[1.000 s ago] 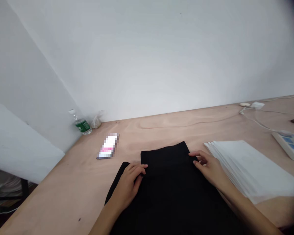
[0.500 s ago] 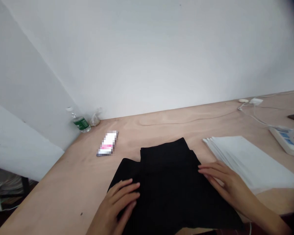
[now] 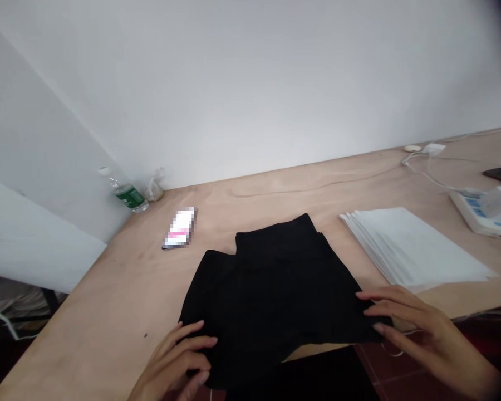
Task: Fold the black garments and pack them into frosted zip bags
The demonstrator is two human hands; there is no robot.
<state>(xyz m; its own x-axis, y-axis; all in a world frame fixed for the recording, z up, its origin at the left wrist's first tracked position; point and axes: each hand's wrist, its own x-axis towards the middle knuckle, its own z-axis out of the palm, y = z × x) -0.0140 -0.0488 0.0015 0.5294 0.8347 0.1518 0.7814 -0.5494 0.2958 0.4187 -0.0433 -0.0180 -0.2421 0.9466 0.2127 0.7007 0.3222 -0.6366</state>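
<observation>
Black cloth [image 3: 267,289] at bottom centre: left hand [image 3: 171,362] sits open by its lower edge, not gripping; right hand [image 3: 428,340] is at the right corner, can't tell if it's pinching.

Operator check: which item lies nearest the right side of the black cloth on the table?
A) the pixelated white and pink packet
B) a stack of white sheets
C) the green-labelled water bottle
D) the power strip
B: the stack of white sheets lies on the plywood table just right of the black cloth, beyond the right hand.
</observation>
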